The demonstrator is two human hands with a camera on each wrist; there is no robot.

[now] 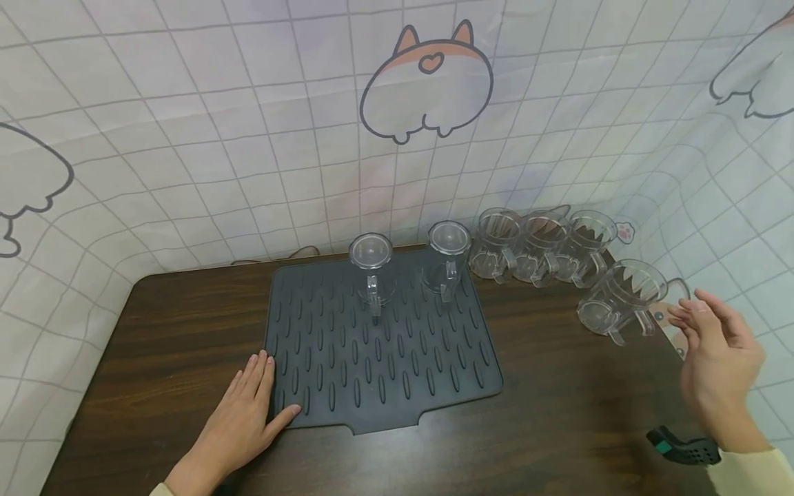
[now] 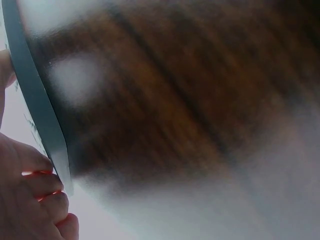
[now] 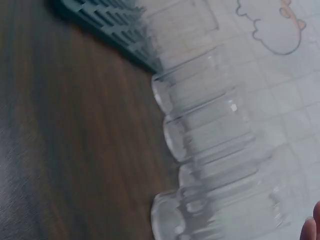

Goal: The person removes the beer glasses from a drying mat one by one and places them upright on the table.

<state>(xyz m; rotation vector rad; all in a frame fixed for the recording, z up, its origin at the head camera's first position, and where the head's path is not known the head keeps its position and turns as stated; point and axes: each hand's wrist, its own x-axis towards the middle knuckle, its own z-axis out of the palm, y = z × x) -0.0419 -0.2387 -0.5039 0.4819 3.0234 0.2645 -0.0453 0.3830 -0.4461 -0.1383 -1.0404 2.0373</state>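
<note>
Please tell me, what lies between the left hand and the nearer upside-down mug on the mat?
In the head view, only a bare stretch of ridged drying mat lies between the left hand and the upside-down clear mug.

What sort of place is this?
Probably a staged tabletop corner rather than a working kitchen: a creased, grid-printed backdrop with cartoon animal prints surrounds a dark wood-grain table, which holds a dark ridged mat and clear handled mugs.
</note>
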